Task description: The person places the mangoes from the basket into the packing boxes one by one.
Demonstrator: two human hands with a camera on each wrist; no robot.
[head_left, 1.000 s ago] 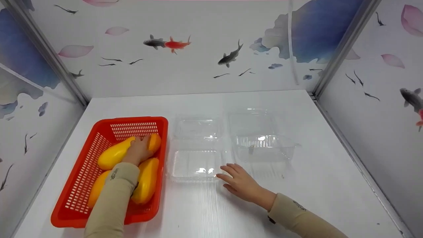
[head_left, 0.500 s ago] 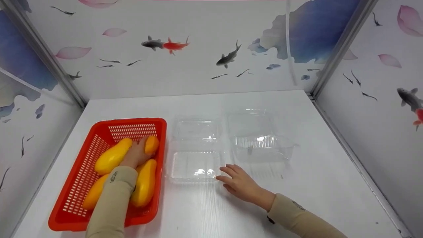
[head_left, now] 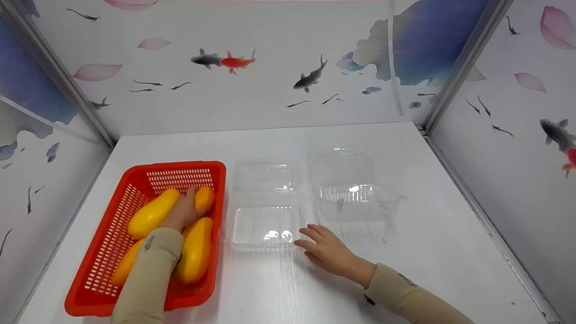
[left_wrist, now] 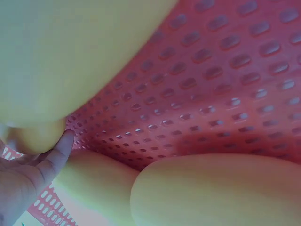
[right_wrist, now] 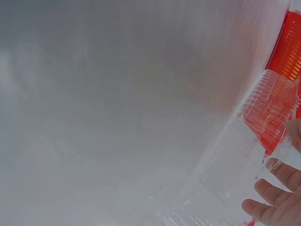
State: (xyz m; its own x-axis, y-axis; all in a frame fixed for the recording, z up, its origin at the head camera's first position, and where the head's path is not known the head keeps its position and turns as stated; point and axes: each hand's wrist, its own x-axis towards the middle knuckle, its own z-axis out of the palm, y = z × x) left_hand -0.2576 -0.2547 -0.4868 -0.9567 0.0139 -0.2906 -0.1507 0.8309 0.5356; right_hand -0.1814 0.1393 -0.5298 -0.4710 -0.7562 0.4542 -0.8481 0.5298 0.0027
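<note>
On the desk (head_left: 450, 243), a red basket (head_left: 94, 309) stands left of two open clear boxes (head_left: 267, 227). The right hand (head_left: 330, 252), its back upward, has fingers released and loosely spread by the left one's near-right corner. The left hand (head_left: 181, 213) reaches down into the basket, fingers curled round the far-right fruit (head_left: 204, 198).

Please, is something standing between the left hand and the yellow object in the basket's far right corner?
Nothing visible does: the left hand lies right against the yellow object, inside the red basket.
</note>
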